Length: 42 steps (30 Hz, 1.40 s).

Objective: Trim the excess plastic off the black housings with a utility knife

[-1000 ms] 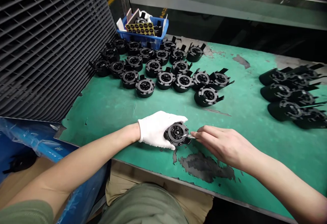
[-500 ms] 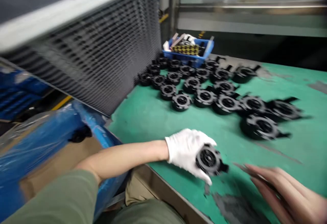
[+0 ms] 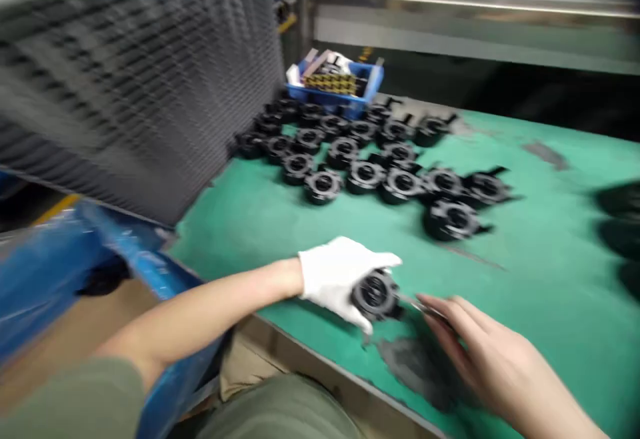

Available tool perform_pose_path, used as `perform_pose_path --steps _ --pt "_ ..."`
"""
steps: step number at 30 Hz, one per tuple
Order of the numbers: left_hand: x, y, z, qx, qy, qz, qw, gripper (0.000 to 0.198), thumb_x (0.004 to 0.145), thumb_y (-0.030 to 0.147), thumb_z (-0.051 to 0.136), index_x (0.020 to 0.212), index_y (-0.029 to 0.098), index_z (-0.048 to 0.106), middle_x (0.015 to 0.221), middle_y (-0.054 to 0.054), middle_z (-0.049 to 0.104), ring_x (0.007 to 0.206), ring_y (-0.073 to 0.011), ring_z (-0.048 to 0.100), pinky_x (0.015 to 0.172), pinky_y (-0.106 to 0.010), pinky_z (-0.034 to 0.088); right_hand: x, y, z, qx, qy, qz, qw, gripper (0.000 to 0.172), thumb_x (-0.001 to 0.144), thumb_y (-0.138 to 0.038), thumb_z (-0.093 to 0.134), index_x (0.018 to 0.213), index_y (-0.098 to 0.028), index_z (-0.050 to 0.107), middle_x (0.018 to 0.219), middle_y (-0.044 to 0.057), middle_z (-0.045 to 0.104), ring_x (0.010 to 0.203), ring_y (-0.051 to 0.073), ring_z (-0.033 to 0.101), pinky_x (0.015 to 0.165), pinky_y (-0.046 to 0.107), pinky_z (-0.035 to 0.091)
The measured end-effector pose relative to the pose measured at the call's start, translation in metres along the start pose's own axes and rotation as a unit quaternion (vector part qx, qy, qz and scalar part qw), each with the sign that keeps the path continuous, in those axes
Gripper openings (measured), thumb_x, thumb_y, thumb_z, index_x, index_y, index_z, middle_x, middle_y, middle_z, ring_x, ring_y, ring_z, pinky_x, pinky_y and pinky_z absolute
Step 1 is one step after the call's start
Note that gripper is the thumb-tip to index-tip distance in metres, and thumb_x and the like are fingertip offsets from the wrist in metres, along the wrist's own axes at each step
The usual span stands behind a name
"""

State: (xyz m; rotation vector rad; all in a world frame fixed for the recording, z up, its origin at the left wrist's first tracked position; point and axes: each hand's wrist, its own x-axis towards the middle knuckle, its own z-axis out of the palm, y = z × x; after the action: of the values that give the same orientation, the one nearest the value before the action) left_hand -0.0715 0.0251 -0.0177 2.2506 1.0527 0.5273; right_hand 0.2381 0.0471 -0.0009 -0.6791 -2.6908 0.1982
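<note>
My left hand (image 3: pixel 340 279), in a white glove, grips a round black plastic part (image 3: pixel 375 294) with a ringed centre and a short tab on its right side. Bare-skinned, my right hand (image 3: pixel 475 342) pinches a thin metal tool (image 3: pixel 425 307), pen-like in shape. Its tip points at the part's right edge, close to the tab; blur hides whether they touch. Most of the tool's handle is covered by my fingers. Beyond my hands, several similar black round parts (image 3: pixel 323 185) stand in rows on the green table (image 3: pixel 260 219).
A blue bin (image 3: pixel 325 100) with mixed items stands at the back. To the left rises a dark ribbed panel (image 3: pixel 165 85). Below it is a box lined with blue plastic film (image 3: pixel 145 259). More dark parts (image 3: pixel 623 222) sit at the right edge. Grey residue (image 3: pixel 415 365) lies near my hands.
My right hand has brought the tool in from the right, up to the held part. The camera view has turned right, bringing dark parts at the right edge into sight.
</note>
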Motion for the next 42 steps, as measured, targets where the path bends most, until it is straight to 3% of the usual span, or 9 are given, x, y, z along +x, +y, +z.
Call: perform_pose_path --steps 2,8,18,22,27,31,34,38,42 --pt "-0.003 -0.007 0.009 0.012 0.016 0.006 1.000 0.125 0.070 0.077 0.094 0.165 0.013 0.044 0.138 -0.020 0.078 0.125 -0.0466 0.077 0.114 -0.055 0.057 0.005 -0.006 -0.012 -0.015 -0.031 -0.001 0.999 0.022 0.115 -0.026 0.053 0.133 -0.017 0.063 0.094 0.004 0.072 0.073 0.016 0.072 0.061 0.027 0.051" --pt "-0.007 -0.011 0.017 0.025 0.072 0.047 0.996 0.122 0.068 0.070 0.098 0.161 0.015 0.044 0.137 -0.020 0.077 0.120 -0.0430 0.078 0.110 -0.056 0.059 0.005 -0.012 -0.017 -0.006 -0.076 0.005 0.997 0.019 0.112 -0.016 0.056 0.131 -0.017 0.061 0.100 0.004 0.072 0.081 0.015 0.071 0.067 0.025 0.053" --pt "-0.006 -0.008 0.012 0.020 0.062 0.045 0.997 0.118 0.067 0.069 0.100 0.157 0.016 0.047 0.136 -0.019 0.077 0.120 -0.0435 0.078 0.110 -0.055 0.058 0.017 -0.002 -0.027 -0.023 -0.110 -0.054 0.992 0.014 0.114 -0.019 0.056 0.124 -0.017 0.065 0.094 0.003 0.069 0.072 0.014 0.061 0.059 0.027 0.045" --pt "-0.003 -0.005 0.008 0.011 0.035 0.028 0.999 0.103 0.070 0.068 0.098 0.149 0.016 0.055 0.133 -0.017 0.077 0.115 -0.0394 0.078 0.106 -0.051 0.058 0.023 0.005 -0.030 -0.021 -0.118 -0.064 0.991 0.013 0.114 -0.020 0.056 0.120 -0.019 0.068 0.093 0.002 0.070 0.071 0.013 0.062 0.058 0.027 0.044" --pt "0.000 -0.005 0.008 0.018 0.070 -0.018 0.997 0.099 0.066 0.093 0.085 0.124 0.015 0.067 0.119 -0.017 0.078 0.108 -0.0379 0.077 0.100 -0.051 0.058 0.009 -0.001 -0.030 0.012 -0.055 0.039 0.998 0.024 0.110 -0.019 0.062 0.134 -0.021 0.064 0.108 0.007 0.077 0.088 0.018 0.075 0.072 0.029 0.056" --pt "-0.001 -0.005 0.012 0.055 0.077 -0.046 0.994 0.105 0.056 0.105 0.078 0.110 0.016 0.068 0.106 -0.015 0.075 0.097 -0.0364 0.076 0.094 -0.051 0.058 -0.008 -0.032 -0.025 0.049 -0.049 0.097 0.993 0.029 0.109 -0.016 0.063 0.138 -0.021 0.061 0.108 0.007 0.075 0.088 0.019 0.075 0.074 0.029 0.059" --pt "-0.004 -0.005 0.015 0.067 0.092 -0.040 0.993 0.110 0.050 0.110 0.075 0.107 0.017 0.064 0.108 -0.015 0.074 0.098 -0.0365 0.075 0.094 -0.052 0.058 -0.015 -0.060 -0.019 0.048 -0.046 0.129 0.989 0.027 0.110 -0.017 0.063 0.136 -0.019 0.060 0.105 0.007 0.074 0.087 0.018 0.075 0.074 0.029 0.059" --pt "-0.010 -0.007 0.018 0.041 0.133 0.004 0.990 0.101 0.055 0.108 0.074 0.102 0.020 0.058 0.123 -0.019 0.074 0.109 -0.0365 0.075 0.100 -0.053 0.057 -0.017 -0.083 -0.012 0.026 -0.015 0.195 0.980 0.021 0.111 -0.019 0.063 0.132 -0.019 0.059 0.107 0.008 0.077 0.085 0.019 0.077 0.075 0.029 0.061" --pt "-0.015 -0.005 0.019 0.034 0.137 0.042 0.989 0.085 0.066 0.097 0.082 0.097 0.022 0.056 0.121 -0.016 0.077 0.108 -0.0327 0.077 0.098 -0.049 0.058 -0.015 -0.090 -0.006 0.008 -0.002 0.195 0.981 0.020 0.111 -0.015 0.060 0.130 -0.021 0.058 0.109 0.009 0.078 0.091 0.021 0.078 0.078 0.032 0.063"
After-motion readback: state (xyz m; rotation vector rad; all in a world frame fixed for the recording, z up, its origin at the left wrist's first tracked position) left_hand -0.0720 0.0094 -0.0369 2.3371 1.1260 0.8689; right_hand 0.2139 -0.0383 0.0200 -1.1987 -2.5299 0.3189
